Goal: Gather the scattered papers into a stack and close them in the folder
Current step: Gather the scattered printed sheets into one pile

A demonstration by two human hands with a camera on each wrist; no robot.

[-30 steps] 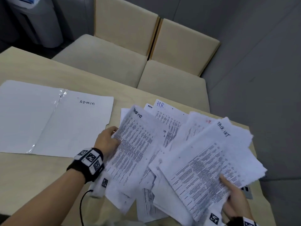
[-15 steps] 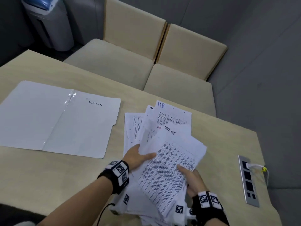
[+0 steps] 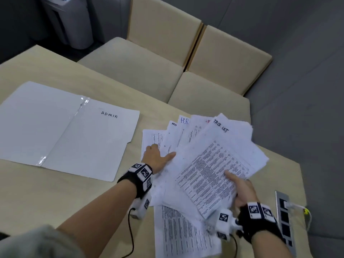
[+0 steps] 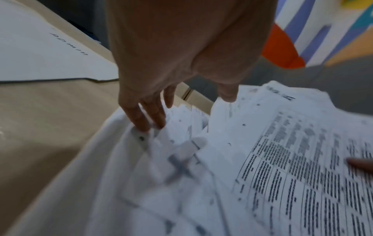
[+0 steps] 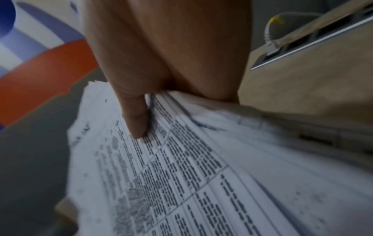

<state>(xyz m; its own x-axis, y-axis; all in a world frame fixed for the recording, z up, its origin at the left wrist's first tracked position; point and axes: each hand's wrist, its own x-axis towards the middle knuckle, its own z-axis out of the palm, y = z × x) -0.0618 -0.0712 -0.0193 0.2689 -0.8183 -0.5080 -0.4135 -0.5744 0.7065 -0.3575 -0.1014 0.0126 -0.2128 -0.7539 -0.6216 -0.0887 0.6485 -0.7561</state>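
An open white folder (image 3: 70, 131) marked ADMIN lies flat on the left of the table. Right of it, printed papers (image 3: 188, 135) lie fanned out and overlapping. My left hand (image 3: 158, 155) rests on the left part of the fan, its straight fingers (image 4: 141, 116) touching the lower sheets and its thumb against the edge of the top sheaf. My right hand (image 3: 236, 185) pinches that top sheaf (image 3: 214, 164), headed TASK LIST: the thumb (image 5: 137, 124) lies on the print, the fingers are hidden beneath. One more sheet (image 3: 186, 233) lies near the front edge.
A metal socket strip (image 3: 284, 222) with a plugged-in white cable is set into the table (image 3: 55, 192) at the right edge. Two beige chairs (image 3: 141, 58) stand beyond the far edge. A grey bin (image 3: 72, 25) is at the far left.
My right hand has carried the top sheaf to the right and farther away, so the pile has fanned out. The left hand has slid forward onto the left sheets.
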